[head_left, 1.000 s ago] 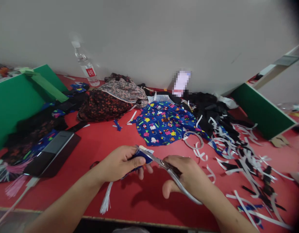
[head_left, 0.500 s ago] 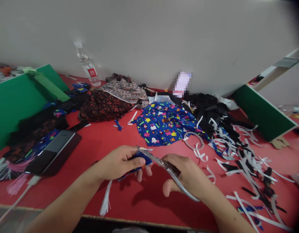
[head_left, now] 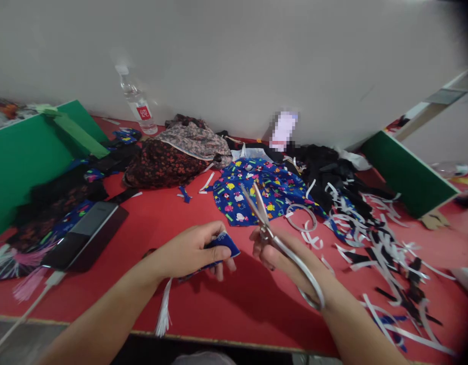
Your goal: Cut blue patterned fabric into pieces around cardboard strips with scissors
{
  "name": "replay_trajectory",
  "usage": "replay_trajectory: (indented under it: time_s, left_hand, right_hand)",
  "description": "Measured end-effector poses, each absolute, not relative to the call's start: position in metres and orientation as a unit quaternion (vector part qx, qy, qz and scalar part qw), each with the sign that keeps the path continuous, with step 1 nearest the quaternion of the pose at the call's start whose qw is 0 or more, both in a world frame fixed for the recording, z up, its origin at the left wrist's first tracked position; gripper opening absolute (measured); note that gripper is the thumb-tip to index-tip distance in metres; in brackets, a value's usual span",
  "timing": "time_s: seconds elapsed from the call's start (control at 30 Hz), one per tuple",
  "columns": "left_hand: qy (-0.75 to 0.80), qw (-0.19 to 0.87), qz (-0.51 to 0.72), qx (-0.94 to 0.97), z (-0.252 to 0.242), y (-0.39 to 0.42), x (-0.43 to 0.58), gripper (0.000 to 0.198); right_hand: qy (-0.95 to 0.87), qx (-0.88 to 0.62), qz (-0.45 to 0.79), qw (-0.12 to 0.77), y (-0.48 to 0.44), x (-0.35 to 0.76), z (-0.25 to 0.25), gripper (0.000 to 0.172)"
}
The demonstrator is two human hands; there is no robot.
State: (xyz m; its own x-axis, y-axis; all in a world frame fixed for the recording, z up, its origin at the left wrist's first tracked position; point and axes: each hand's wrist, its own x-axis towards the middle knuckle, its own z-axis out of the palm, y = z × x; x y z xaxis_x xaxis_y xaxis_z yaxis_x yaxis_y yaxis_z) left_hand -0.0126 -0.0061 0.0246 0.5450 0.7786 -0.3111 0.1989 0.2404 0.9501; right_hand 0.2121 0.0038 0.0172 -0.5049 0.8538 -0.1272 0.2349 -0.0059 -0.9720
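Observation:
My left hand (head_left: 199, 251) pinches a small folded piece of blue printed fabric (head_left: 227, 245) between thumb and fingers. A white tassel of threads (head_left: 164, 314) hangs down below that wrist, near the table edge. In my right hand (head_left: 283, 258) is a pair of silver scissors (head_left: 265, 230), with the blades parted and pointing up and away from me, apart from the folded piece. Beyond the blades lies a larger blue cartoon-print cloth (head_left: 241, 200), spread on the red table (head_left: 161, 213).
A power bank or phone (head_left: 85, 230) with a cable sits at left. Behind are dark floral fabric (head_left: 165, 165), a water bottle (head_left: 139, 104) and a propped phone (head_left: 283, 131). White and black trimmings (head_left: 386, 258) cover the right side. Green boards (head_left: 412, 172) flank the table.
The scissors have drawn away from the folded fabric and swung upward, their blades now apart. My left hand stays nearly in place with the piece.

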Motion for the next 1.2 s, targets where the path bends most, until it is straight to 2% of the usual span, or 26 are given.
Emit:
replay_trajectory:
  time_s: [0.07, 0.13, 0.3, 0.37, 0.43, 0.5, 0.57, 0.7, 0.77, 0.9, 1.0, 1.1, 1.2]
  left_hand:
    - [0.452, 0.616, 0.198, 0.614, 0.027, -0.007, -0.008, 0.018]
    - [0.483, 0.526, 0.167, 0.68, 0.03, -0.008, -0.004, 0.018]
    - [0.514, 0.31, 0.109, 0.792, 0.031, -0.011, 0.006, 0.015]
    - [0.54, 0.218, 0.154, 0.798, 0.031, -0.017, 0.007, 0.022]
    - [0.551, 0.106, 0.27, 0.782, 0.032, -0.028, 0.008, 0.029]
    - [0.523, 0.052, 0.411, 0.745, 0.032, -0.039, 0.008, 0.023]
    - [0.507, 0.137, 0.486, 0.699, 0.03, -0.046, 0.01, 0.009]
    - [0.482, 0.57, 0.426, 0.511, 0.013, -0.035, 0.024, 0.022]
    - [0.417, 0.655, 0.461, 0.43, 0.005, -0.023, 0.033, 0.025]
    - [0.361, 0.688, 0.523, 0.349, 0.002, -0.008, 0.041, 0.028]
    - [0.391, 0.663, 0.548, 0.327, 0.007, -0.002, 0.033, 0.022]
    - [0.407, 0.62, 0.583, 0.332, 0.008, 0.004, 0.022, 0.016]
    - [0.418, 0.594, 0.597, 0.342, 0.005, 0.008, 0.014, 0.014]
  right_hand:
    - [-0.623, -0.441, 0.568, 0.308, 0.003, 0.205, 0.02, 0.033]
    - [-0.612, -0.43, 0.572, 0.336, 0.002, 0.195, 0.02, 0.033]
    - [-0.667, -0.428, 0.513, 0.329, -0.004, 0.177, 0.012, 0.025]
    - [-0.658, -0.427, 0.507, 0.357, -0.004, 0.175, 0.008, 0.024]
    - [-0.616, -0.422, 0.523, 0.412, -0.002, 0.175, 0.006, 0.023]
    - [-0.56, -0.415, 0.544, 0.467, 0.002, 0.177, 0.004, 0.023]
    - [-0.516, -0.408, 0.556, 0.508, 0.005, 0.179, 0.004, 0.024]
    - [-0.495, -0.393, 0.554, 0.542, 0.004, 0.179, 0.0, 0.027]
    - [-0.515, -0.395, 0.545, 0.532, 0.001, 0.178, -0.001, 0.026]
    - [-0.569, -0.417, 0.518, 0.484, 0.002, 0.183, 0.002, 0.024]
    - [-0.665, -0.458, 0.44, 0.392, 0.008, 0.196, 0.009, 0.026]
    - [-0.748, -0.485, 0.378, 0.251, 0.013, 0.209, 0.013, 0.034]
    - [-0.766, -0.496, 0.359, 0.198, 0.014, 0.212, 0.015, 0.046]
